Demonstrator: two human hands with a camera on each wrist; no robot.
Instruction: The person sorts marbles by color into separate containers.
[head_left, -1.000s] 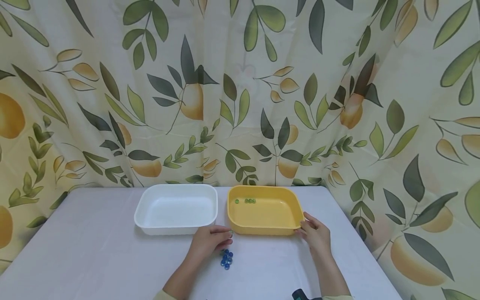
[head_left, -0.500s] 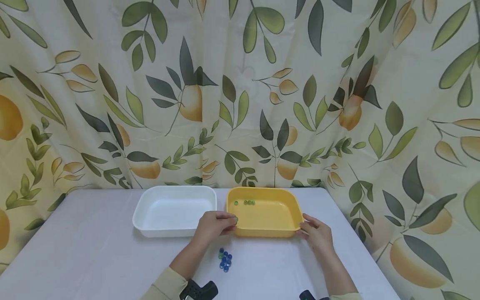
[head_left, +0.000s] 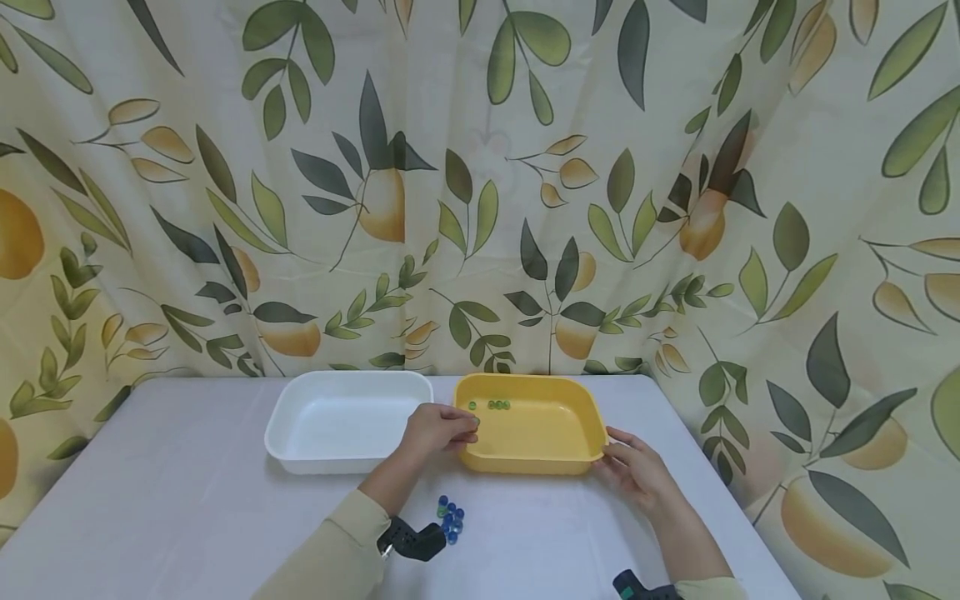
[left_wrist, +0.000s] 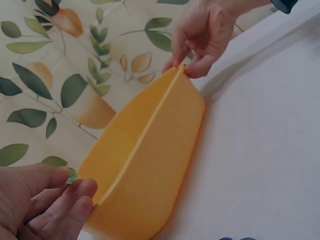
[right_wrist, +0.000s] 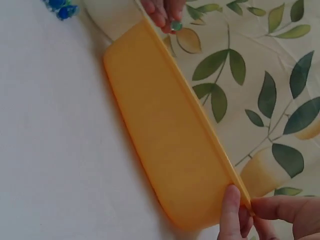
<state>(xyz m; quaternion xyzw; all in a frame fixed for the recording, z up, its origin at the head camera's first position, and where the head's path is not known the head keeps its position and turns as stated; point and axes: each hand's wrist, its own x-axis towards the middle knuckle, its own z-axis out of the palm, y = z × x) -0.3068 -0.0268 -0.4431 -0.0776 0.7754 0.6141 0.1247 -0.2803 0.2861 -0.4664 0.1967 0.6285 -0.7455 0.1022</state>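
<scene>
My left hand is at the left side of the yellow tray, a green glass marble pinched between thumb and fingertips. In the right wrist view that marble shows above the tray's rim. At the tray's front right corner, my right hand grips the rim between thumb and fingers. Several green marbles lie inside the tray toward its back left. On the table in front is a cluster of blue marbles with a green one among them.
A white tray stands to the left of the yellow one, partly behind my left hand. The table has a pale cover. Behind it hangs a curtain with leaves and fruit printed on it. Black cameras sit on the wrists.
My left hand has moved from just above the marble cluster, up and forward to the yellow tray's left rim, carrying the green marble. My right hand keeps its hold on the tray's corner.
</scene>
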